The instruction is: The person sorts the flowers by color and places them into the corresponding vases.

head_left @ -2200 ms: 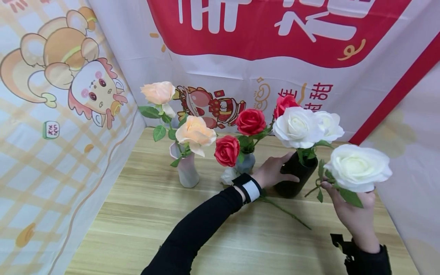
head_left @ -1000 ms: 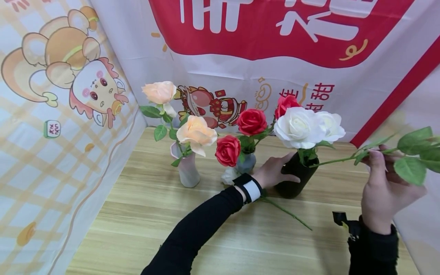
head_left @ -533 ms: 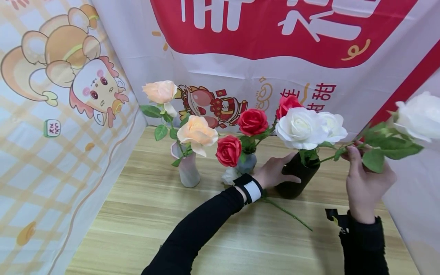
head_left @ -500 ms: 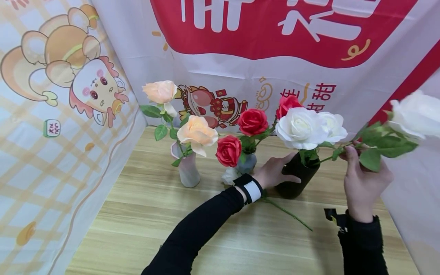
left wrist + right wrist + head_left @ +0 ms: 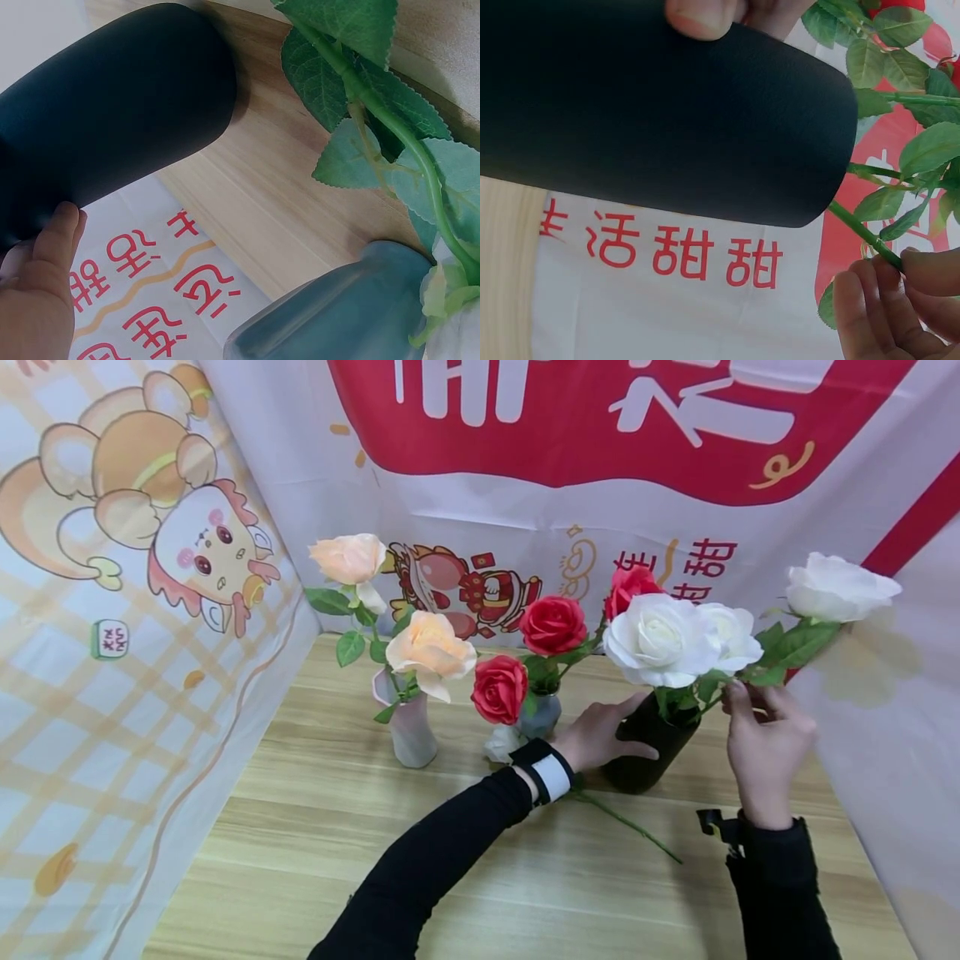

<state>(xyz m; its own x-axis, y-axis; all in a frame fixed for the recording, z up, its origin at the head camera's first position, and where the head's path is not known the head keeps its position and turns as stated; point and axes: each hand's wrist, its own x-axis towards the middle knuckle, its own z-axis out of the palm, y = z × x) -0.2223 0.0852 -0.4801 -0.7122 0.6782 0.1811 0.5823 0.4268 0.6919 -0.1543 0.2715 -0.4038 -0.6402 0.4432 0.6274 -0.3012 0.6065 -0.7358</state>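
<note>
My left hand [image 5: 600, 735] grips the side of a black vase [image 5: 651, 750], which also fills much of the right wrist view. Two white roses [image 5: 660, 639] stand in it. My right hand [image 5: 771, 747] pinches the stem of another white rose [image 5: 840, 587] just right of the vase mouth. In the right wrist view, thumb and fingers hold the green stem [image 5: 861, 232], whose lower end passes inside the rim of the vase. The bloom leans out to the right. How deep the stem reaches is hidden by the vase wall.
A blue-grey vase [image 5: 542, 717] with red roses [image 5: 553, 625] stands left of the black one. Further left is a pinkish-white vase [image 5: 412, 739] with peach roses [image 5: 430, 647]. One white rose [image 5: 502, 744] lies on the table, its stem partly under my left wrist. Printed cloth walls enclose the table.
My right hand has turned the white rose from pointing right to more upright and moved it left toward the vase, its stem end entering the mouth. The left hand has kept its hold.
</note>
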